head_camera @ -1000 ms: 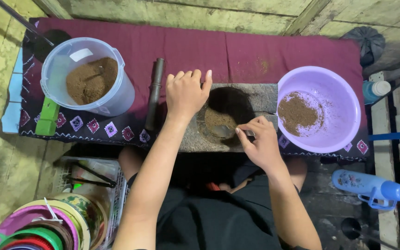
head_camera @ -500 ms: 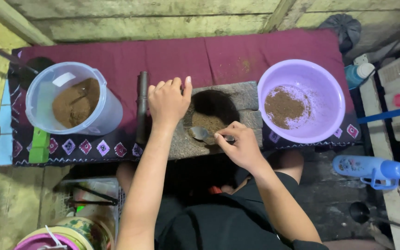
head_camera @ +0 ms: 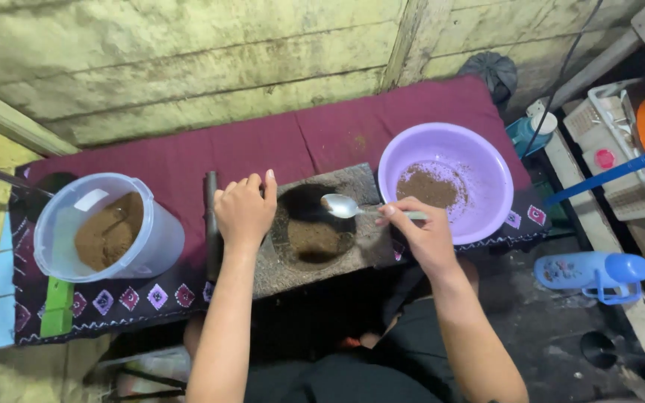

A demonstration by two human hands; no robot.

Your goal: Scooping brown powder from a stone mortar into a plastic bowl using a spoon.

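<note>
A grey stone mortar block (head_camera: 360, 246) lies on a maroon cloth (head_camera: 263, 153), its round hollow holding brown ground powder (head_camera: 313, 240). My left hand (head_camera: 244, 211) rests flat on the block's left edge, fingers together, next to a dark stone pestle (head_camera: 210, 224). My right hand (head_camera: 421, 231) holds a metal spoon (head_camera: 341, 205) by its handle, the bowl hovering over the hollow's upper right rim. Right of the block sits a purple basin (head_camera: 487, 216) with brown powder (head_camera: 431, 185) in it.
A clear plastic tub (head_camera: 154, 246) with brown powder stands at the left on the cloth. A blue bottle (head_camera: 595, 272) lies on the floor at the right, beside crates and a blue rod (head_camera: 614, 173). A rough wall runs behind.
The camera view shifted. My right hand lifted the spoon from inside the hollow up toward its right rim. My left hand stayed on the block.
</note>
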